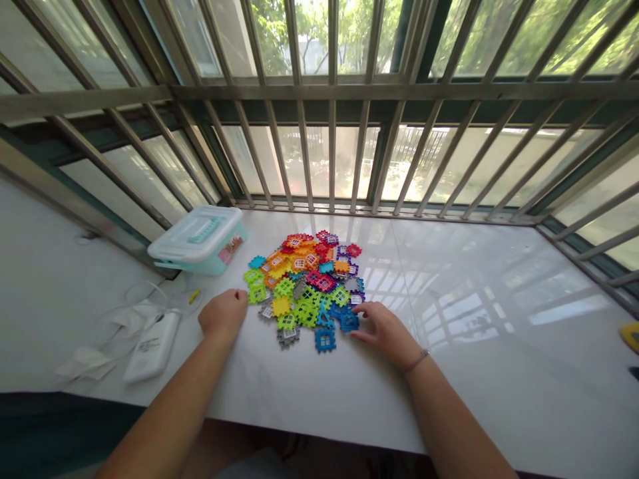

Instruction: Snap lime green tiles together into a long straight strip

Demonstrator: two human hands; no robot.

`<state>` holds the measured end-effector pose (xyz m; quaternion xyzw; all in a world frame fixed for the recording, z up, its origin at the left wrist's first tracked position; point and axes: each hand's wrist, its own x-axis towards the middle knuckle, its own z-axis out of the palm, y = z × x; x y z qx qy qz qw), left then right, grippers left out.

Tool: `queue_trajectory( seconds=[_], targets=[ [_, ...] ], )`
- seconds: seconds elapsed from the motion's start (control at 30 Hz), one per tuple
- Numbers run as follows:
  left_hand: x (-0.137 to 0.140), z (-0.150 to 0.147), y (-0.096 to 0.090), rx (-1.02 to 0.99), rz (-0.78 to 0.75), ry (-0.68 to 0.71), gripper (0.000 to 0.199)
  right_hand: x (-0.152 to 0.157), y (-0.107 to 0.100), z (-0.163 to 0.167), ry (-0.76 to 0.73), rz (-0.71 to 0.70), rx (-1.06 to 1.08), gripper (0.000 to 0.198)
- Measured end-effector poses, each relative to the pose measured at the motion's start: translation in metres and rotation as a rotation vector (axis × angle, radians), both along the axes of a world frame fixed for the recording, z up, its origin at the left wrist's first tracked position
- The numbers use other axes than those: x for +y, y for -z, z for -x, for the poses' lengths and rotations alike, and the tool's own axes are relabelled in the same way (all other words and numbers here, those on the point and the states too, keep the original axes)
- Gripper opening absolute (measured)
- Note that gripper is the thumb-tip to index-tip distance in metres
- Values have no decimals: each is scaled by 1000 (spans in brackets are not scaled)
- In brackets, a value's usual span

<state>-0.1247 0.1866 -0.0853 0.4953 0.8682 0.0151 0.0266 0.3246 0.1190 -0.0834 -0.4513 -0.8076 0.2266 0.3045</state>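
Note:
A heap of colourful plastic interlocking building tiles [305, 311] lies on the white tabletop. Many have notched edges, and some have window-frame shapes. My left hand [224, 315] rests as a closed fist just left of the heap, near the lime-green tiles [257, 293]; nothing sticks out of it. At the heap's right edge is my right hand [382, 332], thumb and forefinger apart beside a dark blue tile [348, 319]. Whether the fingertips touch that tile is hard to tell. Another blue window tile [325, 340] lies flat at the front of the heap.
A lidded pale-turquoise storage box [202, 239] stands at the back left. A white power bank or adapter [152, 346] with cables and crumpled tissue [90, 359] lies left of my arm. Metal window bars [332, 146] border the tabletop [469, 319]. A yellow object [631, 336] shows at far right.

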Motion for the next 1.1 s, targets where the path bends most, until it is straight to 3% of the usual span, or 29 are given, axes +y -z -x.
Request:
queue_trajectory(
  seconds=[0.1, 0.3, 0.53, 0.8, 1.1],
  targets=[
    [0, -1, -1, -9, 14, -8, 60, 3, 0, -33, 97, 26, -2, 44],
    [0, -2, -4, -4, 37, -8, 61, 22, 16, -82, 438, -165, -89, 35],
    [1, -1, -2, -17, 37, -14, 59, 21, 20, -65, 564, -303, -213, 26],
    [0, -1, -3, -26, 43, -22, 59, 19, 21, -53, 637, -213, -334, 38],
    [-1, -5, -8, -8, 49, -17, 60, 21, 29, -53, 566, -173, -326, 43]
  ],
)
